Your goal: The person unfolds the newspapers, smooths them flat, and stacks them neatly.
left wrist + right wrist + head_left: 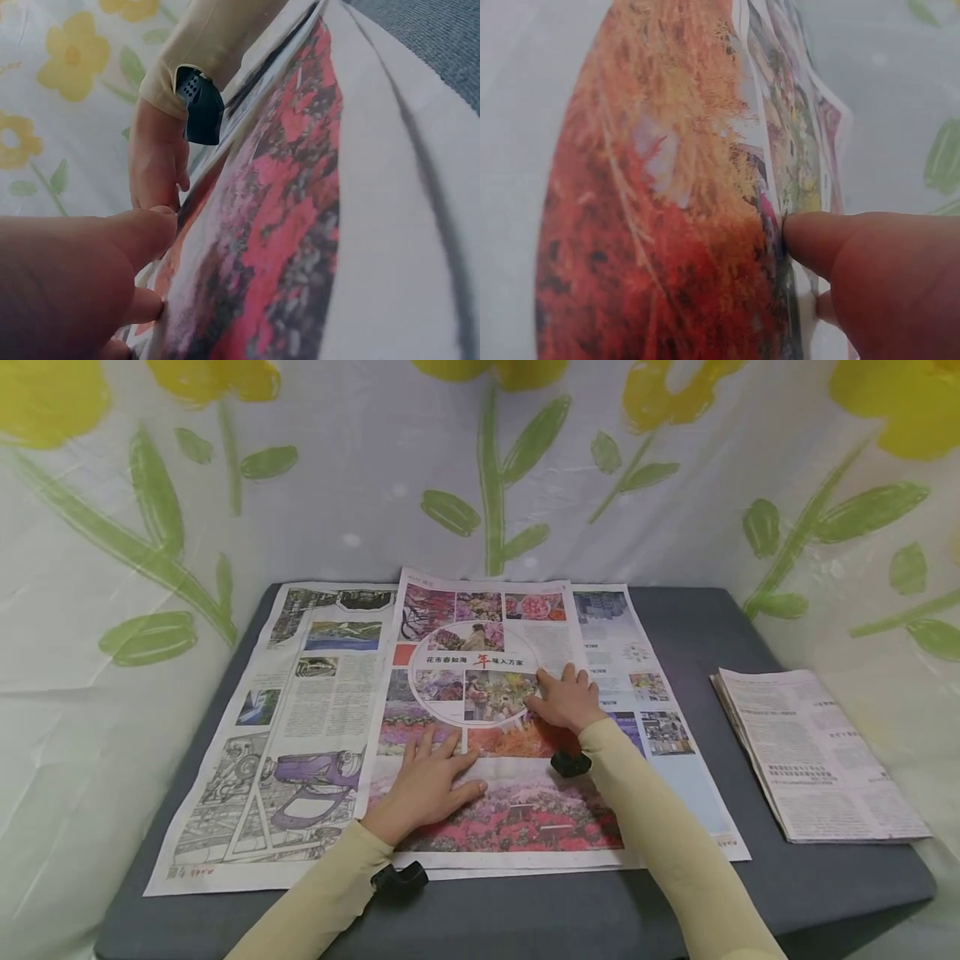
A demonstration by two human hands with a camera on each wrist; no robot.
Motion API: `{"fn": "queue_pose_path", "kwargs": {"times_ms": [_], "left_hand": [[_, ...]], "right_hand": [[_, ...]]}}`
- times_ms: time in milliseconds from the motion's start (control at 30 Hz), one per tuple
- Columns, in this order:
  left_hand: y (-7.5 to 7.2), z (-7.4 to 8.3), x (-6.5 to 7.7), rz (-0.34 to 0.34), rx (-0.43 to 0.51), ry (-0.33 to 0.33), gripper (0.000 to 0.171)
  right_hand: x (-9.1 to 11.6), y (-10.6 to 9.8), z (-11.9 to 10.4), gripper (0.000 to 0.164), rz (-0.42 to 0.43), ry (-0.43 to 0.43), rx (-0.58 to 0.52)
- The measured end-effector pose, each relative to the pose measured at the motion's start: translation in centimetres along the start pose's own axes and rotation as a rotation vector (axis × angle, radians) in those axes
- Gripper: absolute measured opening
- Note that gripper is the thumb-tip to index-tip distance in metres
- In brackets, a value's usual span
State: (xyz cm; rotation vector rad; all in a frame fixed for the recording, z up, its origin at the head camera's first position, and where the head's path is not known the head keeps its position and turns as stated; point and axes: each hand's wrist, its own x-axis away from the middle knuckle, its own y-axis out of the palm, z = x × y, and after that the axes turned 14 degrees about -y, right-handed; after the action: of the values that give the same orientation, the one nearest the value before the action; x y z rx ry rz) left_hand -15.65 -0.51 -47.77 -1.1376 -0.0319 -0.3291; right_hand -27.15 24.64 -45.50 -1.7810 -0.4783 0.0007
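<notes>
A newspaper page (525,814) with flower photographs and a white ring around its headline lies over a wider spread newspaper (318,702). My left hand (427,781) rests on the page's lower left part, fingers spread apart. Farther up and to the right, my right hand (567,700) touches the page near the ring, its fingertips reaching the right edge. In the left wrist view, the left thumb (142,232) lies along the printed red flowers. The right wrist view has the right thumb (821,236) against the sheet, beside an orange and red photograph.
A stack of folded newspapers (817,760) sits at the right side of the dark grey table (517,914). Behind and on both sides hangs a white curtain (337,518) printed with yellow flowers. Both wrists carry small black cameras (401,878).
</notes>
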Motion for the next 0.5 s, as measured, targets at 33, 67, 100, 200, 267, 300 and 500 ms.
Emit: {"fn": "queue_pose_path", "kwargs": {"times_ms": [33,67,100,200,267,300,500], "left_hand": [[0.0,0.0,-0.1,0.0,0.004,0.003,0.057],[0.1,-0.2,-0.2,0.003,0.007,0.011,0.056],[0.0,-0.3,-0.3,0.01,0.014,0.019,0.055],[-0.5,-1.5,-0.7,0.065,0.041,0.025,0.052],[-1.4,-2.7,-1.0,0.118,0.067,-0.004,0.051],[-1.9,-3.3,-1.0,0.145,0.081,-0.035,0.051],[-4.6,-6.8,-0.8,0.162,0.159,-0.265,0.057]], "right_hand": [[-0.1,0.0,0.1,0.071,0.0,-0.002,-0.003],[-0.1,0.0,0.1,0.071,0.0,-0.005,-0.003],[-0.1,0.0,0.2,0.071,-0.001,-0.008,-0.004],[-0.3,0.1,0.4,0.072,0.001,-0.019,-0.014],[-0.3,0.2,0.5,0.072,0.004,-0.026,-0.025],[-0.3,0.2,0.5,0.072,0.004,-0.027,-0.032],[-0.4,0.3,1.0,0.072,0.003,-0.031,-0.044]]}}
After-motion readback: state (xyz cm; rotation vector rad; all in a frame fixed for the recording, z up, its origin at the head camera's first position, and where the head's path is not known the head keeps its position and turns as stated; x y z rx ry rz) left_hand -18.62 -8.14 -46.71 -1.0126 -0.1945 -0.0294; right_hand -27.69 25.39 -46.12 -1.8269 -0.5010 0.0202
